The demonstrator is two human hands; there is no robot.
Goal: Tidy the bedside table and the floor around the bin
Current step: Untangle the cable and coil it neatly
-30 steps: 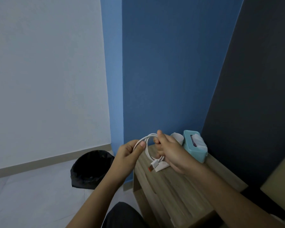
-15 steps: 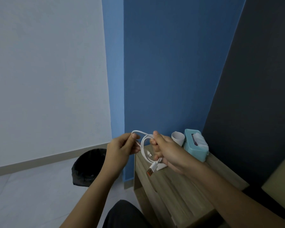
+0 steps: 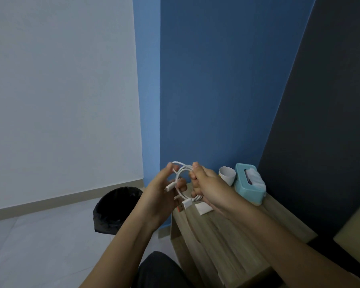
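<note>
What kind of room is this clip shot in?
Most likely a bedroom corner. A small wooden bedside table stands against a blue wall and carries a teal tissue box and a white cup; a black-lined bin sits on the pale floor beside it. Both hands hold a white charging cable.

Left hand (image 3: 160,194) has looped the cable (image 3: 182,183) again.

No readable text, label, brand or number anywhere. The white cup (image 3: 227,175) has a small yellow mark near its rim (too blurred to read, cannot tell if it is print at all). The teal tissue box (image 3: 247,189), the white cable (image 3: 182,179) with its plug and the black bin (image 3: 116,208) carry no legible writing.
</note>
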